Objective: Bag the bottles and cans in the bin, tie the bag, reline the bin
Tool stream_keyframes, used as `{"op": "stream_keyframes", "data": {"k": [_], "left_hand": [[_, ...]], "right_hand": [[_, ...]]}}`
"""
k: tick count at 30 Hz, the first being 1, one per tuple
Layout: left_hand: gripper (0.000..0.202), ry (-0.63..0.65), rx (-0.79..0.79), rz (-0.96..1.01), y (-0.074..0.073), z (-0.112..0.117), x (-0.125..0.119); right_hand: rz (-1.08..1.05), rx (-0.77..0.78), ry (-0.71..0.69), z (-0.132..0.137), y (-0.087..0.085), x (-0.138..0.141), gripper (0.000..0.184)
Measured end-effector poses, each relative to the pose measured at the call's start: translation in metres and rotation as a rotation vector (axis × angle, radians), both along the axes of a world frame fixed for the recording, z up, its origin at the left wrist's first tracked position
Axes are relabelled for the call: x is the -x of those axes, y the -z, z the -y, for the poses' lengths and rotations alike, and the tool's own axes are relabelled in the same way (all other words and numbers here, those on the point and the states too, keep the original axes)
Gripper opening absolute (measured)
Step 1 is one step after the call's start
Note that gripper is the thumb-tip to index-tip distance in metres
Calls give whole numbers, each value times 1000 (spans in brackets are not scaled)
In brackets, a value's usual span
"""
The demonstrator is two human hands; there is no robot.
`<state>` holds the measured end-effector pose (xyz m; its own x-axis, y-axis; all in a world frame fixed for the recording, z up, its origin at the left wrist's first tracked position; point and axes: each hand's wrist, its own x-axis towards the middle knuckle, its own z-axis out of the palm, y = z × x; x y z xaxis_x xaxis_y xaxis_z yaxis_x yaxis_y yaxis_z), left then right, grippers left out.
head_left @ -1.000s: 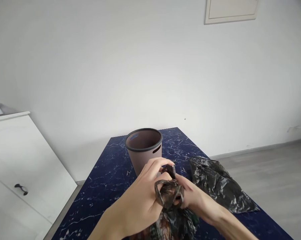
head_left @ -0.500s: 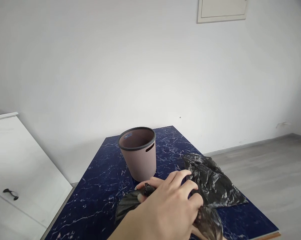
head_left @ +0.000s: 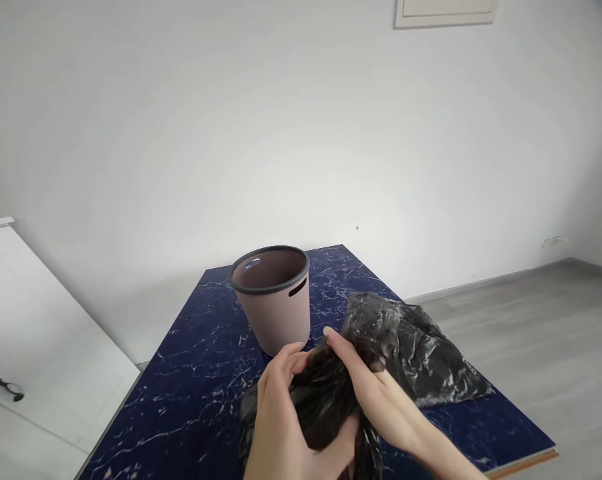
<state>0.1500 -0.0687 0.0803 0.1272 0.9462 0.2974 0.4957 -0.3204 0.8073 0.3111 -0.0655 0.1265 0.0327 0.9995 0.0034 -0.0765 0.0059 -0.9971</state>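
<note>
From my remote seat I see the left hand point(head_left: 281, 420) with its fingers curved around a crumpled black plastic bag point(head_left: 325, 393); the right hand point(head_left: 368, 390) grips its upper edge, most of those fingers hidden by folds; the bag sits before the tapered pinkish-brown bin point(head_left: 278, 320), over the dark blue veined worktop point(head_left: 191, 373), its bottom out of frame (contents unreadable to me); where it meets the flattened black plastic sheet point(head_left: 435, 363) at right, I can't tell.
</note>
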Motion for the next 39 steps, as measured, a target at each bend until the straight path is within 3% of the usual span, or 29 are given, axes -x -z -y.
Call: {"op": "stream_keyframes", "data": {"k": [4,8,11,18,24,27,33,36,39], "left_hand": [[71,121,119,25,0,-16,-1],[41,369,57,-124,-18,-30,1],[20,519,104,-80,-29,-41,3],[25,594,187,65,-25,-56,1],[22,614,350,98,-20,-62,3],[23,587,363,61,-18,-63,5],[16,618,345,50,-24,-64,13],[4,786,418,25,-30,-62,21],[20,818,414,-25,-31,-57,25]], "right_hand": [[-16,-43,-7,4,8,-8,72],[72,-109,-37,3,19,-28,59],[144,-194,-113,3,20,-38,47],[307,-254,-255,14,32,-48,39],[392,-307,-256,25,42,-57,18],[442,-315,-196,27,50,-58,9],[419,-333,-134,23,54,-51,12],[392,-273,41,20,49,-43,19],[316,-168,245,18,47,-33,33]]}}
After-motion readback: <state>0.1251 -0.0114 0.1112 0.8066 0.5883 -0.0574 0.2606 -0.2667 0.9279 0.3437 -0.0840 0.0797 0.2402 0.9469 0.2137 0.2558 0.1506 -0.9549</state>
